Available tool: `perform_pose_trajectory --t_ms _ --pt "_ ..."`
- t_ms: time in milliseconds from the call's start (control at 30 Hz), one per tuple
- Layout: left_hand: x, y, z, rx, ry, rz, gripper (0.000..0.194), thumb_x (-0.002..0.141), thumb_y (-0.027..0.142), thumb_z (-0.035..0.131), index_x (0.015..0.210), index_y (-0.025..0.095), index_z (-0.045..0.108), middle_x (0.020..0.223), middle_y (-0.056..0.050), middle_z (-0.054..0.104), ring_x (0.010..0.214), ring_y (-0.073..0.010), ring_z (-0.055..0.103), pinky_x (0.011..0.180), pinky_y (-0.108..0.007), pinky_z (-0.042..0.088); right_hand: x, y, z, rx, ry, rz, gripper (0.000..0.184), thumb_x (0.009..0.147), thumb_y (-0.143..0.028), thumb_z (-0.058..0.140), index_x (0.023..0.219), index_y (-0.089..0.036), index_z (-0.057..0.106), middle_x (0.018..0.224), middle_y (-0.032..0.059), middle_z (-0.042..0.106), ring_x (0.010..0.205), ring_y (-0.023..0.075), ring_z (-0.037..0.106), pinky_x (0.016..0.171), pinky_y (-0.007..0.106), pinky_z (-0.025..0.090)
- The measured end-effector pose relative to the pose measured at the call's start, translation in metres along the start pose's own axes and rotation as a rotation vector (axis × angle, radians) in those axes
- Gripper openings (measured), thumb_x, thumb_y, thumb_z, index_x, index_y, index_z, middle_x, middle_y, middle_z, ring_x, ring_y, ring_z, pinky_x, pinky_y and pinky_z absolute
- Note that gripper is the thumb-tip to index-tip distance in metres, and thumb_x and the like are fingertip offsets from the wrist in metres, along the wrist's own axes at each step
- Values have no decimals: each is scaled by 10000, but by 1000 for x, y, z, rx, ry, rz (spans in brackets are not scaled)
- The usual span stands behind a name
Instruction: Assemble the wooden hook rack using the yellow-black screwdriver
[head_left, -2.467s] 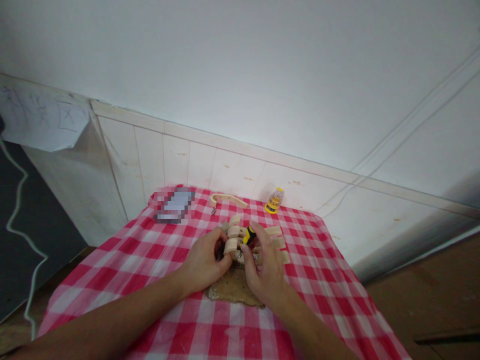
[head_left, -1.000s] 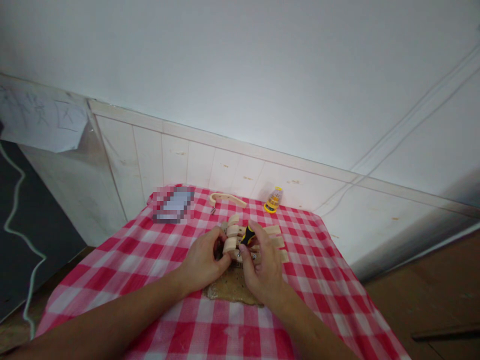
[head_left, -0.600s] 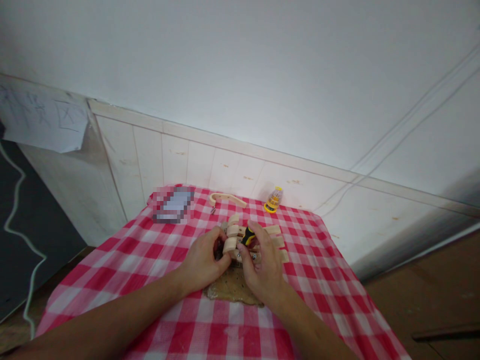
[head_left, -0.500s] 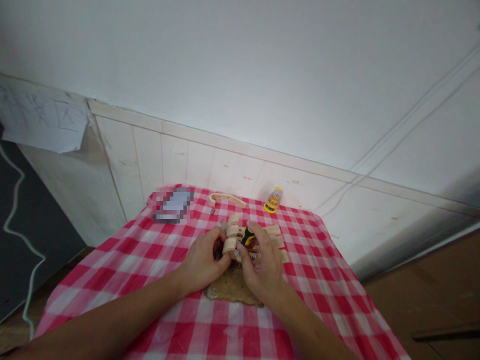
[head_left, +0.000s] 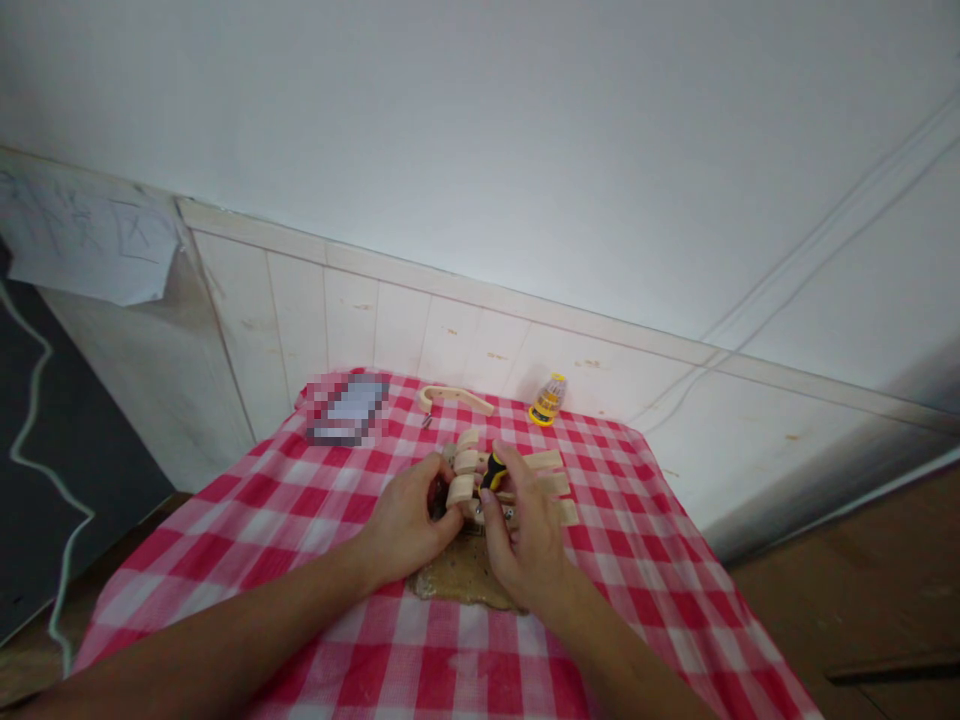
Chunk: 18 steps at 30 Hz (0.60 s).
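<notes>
My left hand (head_left: pixel 414 510) is closed around the curved end of a pale wooden hook (head_left: pixel 461 488), the nearest of several lying side by side. My right hand (head_left: pixel 527 525) grips a short black-and-yellow screwdriver (head_left: pixel 493 472), its handle tilted up and its tip hidden among the wooden pieces. Small metal screws (head_left: pixel 509 514) show in the nearest hook beside my right fingers. Under the hooks lies a brown board (head_left: pixel 465 575) with small dark holes, its front edge rough. The straight ends of the hooks (head_left: pixel 551 485) stick out to the right, past my right hand.
Behind my hands, a loose wooden hook (head_left: pixel 457 398) lies with a small metal piece (head_left: pixel 427 422) near it. A clear, yellow-based container (head_left: pixel 547 400) stands by the wall. A blurred-out flat object (head_left: pixel 349 410) lies at the back left of the checked tablecloth (head_left: pixel 360 680).
The screwdriver has turned a little, its handle standing slightly more upright, and my right fingers have shifted with it. My left hand keeps its hold on the hook.
</notes>
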<state>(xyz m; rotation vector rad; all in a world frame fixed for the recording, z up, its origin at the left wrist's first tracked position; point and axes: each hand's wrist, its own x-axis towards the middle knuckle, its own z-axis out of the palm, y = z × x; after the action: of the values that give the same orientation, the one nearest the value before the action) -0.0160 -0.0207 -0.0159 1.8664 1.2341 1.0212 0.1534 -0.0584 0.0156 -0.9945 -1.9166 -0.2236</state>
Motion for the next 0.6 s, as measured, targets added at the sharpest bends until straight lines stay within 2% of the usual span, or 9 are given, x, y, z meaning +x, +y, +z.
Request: perform_pose_trajectory --t_ms 600 --pt "-1 2 0 -8 14 -3 181 785 337 638 847 233 504 676 41 549 584 -145 494 549 -265 318 3 4 1 12 1 22 504 998 -201 542 1488 -270 448 1226 100 731 1072 254 745 884 401 654"
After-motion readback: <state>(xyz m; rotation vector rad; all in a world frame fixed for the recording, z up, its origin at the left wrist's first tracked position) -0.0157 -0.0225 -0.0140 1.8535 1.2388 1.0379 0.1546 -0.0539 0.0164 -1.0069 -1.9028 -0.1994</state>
